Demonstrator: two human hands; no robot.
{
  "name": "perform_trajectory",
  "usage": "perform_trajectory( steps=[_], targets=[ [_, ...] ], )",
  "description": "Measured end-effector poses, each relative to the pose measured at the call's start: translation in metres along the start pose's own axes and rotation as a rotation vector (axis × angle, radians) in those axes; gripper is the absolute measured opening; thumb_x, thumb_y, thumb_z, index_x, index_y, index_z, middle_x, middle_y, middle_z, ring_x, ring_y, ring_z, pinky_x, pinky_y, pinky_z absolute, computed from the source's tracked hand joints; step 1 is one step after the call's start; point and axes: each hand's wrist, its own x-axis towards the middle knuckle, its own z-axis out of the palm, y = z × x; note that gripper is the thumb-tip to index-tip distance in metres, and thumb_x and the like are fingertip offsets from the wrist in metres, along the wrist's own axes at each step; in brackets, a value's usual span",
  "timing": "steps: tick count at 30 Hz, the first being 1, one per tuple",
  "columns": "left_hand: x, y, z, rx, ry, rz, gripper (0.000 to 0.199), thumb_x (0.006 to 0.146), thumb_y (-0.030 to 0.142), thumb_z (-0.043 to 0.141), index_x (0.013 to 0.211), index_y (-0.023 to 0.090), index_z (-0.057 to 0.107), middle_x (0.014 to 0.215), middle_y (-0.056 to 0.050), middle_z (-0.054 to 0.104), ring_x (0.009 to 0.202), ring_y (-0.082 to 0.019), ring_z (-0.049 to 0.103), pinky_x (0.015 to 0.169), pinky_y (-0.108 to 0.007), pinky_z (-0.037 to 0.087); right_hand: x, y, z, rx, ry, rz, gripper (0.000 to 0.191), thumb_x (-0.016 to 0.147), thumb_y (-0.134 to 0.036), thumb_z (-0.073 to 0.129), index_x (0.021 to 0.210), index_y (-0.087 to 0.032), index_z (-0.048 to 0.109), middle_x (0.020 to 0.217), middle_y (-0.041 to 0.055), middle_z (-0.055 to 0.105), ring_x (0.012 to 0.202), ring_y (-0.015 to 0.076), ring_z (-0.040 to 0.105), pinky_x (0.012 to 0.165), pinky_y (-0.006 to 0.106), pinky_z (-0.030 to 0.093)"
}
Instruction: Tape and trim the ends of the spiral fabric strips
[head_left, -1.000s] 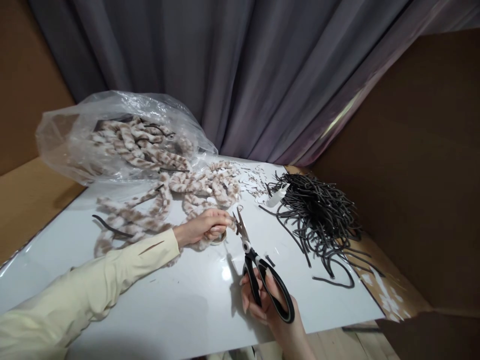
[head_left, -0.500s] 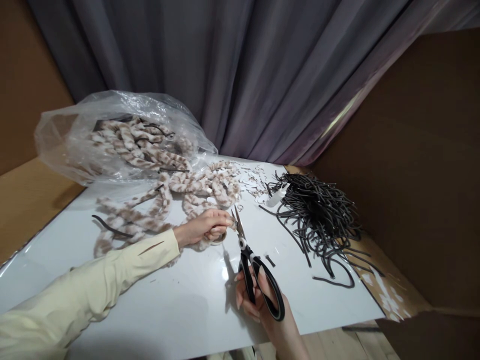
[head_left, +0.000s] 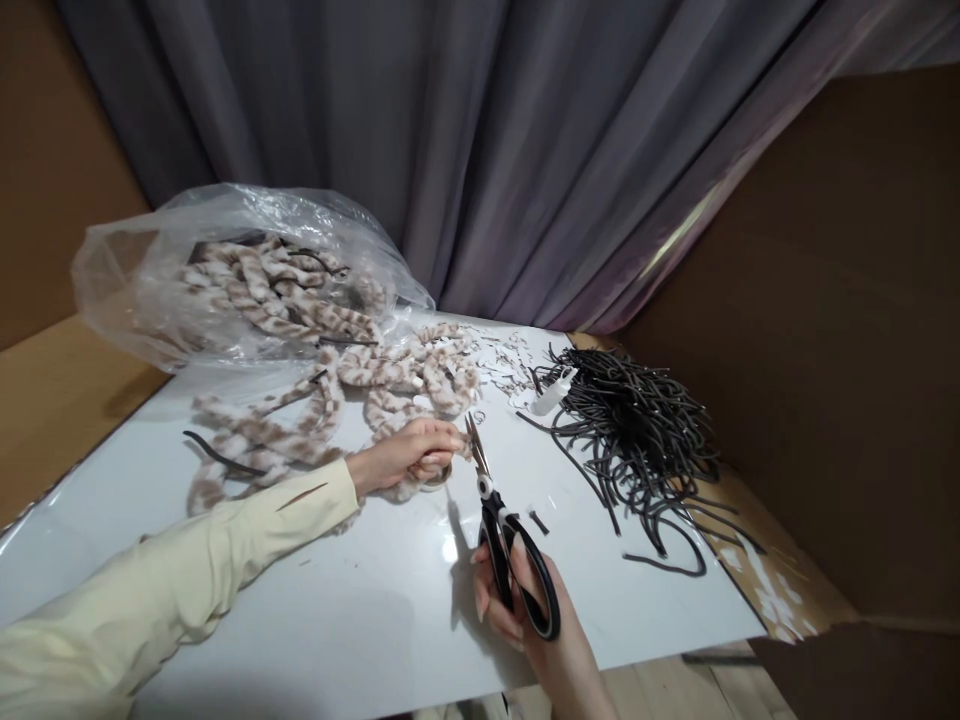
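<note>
My right hand grips black-and-white-handled scissors, with fingers through the handle loops. The blades point away from me and are slightly parted. Pinched in the fingertips of my left hand is the small fuzzy end of a furry strip, right beside the blades. Whether the blades touch it, I cannot tell. Behind and under that hand lie more spotted brown-and-white furry strips, some with a black cord poking out. A roll of tape or ring shows partly below my left fingers.
A clear plastic bag full of furry strips stands at the back left. On the right lies a big heap of black cords, a small white bottle against it. Small metal and white pieces are scattered at the back of the white table.
The scissor handles have shifted slightly, drawing closer together, and the blades sit nearer each other beside my left fingertips. My left hand stays in place.
</note>
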Motion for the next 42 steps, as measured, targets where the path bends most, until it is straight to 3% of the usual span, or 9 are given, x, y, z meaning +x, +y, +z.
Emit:
perform_trajectory(
  steps=[6,12,24,32,42],
  targets=[
    [-0.0001,0.0019,0.0010,0.013,0.005,-0.002,0.019,0.075,0.026,0.061,0.068,0.015,0.048,0.043,0.011,0.029,0.034,-0.001,0.013,0.032,-0.013,0.009,-0.0023,0.0019,-0.0081,0.075,-0.045,-0.016,0.046,0.081,-0.055,0.051,0.085,-0.010,0.061,0.057,0.0037,0.059,0.036,0.0029,0.027,0.037,0.020,0.016],
    [-0.0018,0.0056,0.0054,0.037,0.031,-0.006,0.021,0.073,0.028,0.062,0.066,0.015,0.048,0.042,0.012,0.029,0.034,-0.001,0.012,0.032,-0.013,0.009,-0.0039,-0.0010,-0.0010,0.068,-0.064,-0.015,0.045,0.082,-0.055,0.051,0.079,-0.011,0.057,0.057,0.0043,0.059,0.037,0.0043,0.032,0.040,0.021,0.019],
    [-0.0003,0.0029,0.0015,0.020,0.025,-0.008,0.022,0.073,0.029,0.063,0.068,0.015,0.048,0.042,0.012,0.030,0.033,-0.001,0.015,0.032,-0.013,0.011,-0.0016,0.0017,0.0010,-0.051,0.011,-0.002,0.047,0.076,-0.059,0.056,0.079,-0.012,0.055,0.050,-0.0016,0.052,0.033,0.0005,0.020,0.033,0.018,0.010],
    [-0.0007,0.0031,0.0006,0.013,0.037,0.012,0.020,0.074,0.028,0.063,0.067,0.014,0.049,0.043,0.011,0.029,0.034,-0.001,0.014,0.032,-0.013,0.010,-0.0033,0.0006,0.0016,0.095,-0.060,-0.003,0.048,0.081,-0.057,0.049,0.079,-0.012,0.063,0.053,0.0037,0.057,0.035,0.0036,0.027,0.037,0.021,0.019],
    [0.0004,0.0022,-0.0010,0.007,0.049,0.010,0.021,0.075,0.028,0.063,0.067,0.015,0.048,0.043,0.011,0.029,0.035,-0.001,0.013,0.031,-0.013,0.009,-0.0057,-0.0007,-0.0021,0.028,-0.029,0.007,0.047,0.077,-0.058,0.055,0.078,-0.011,0.058,0.051,0.0018,0.056,0.034,0.0025,0.024,0.034,0.019,0.015]
  ],
)
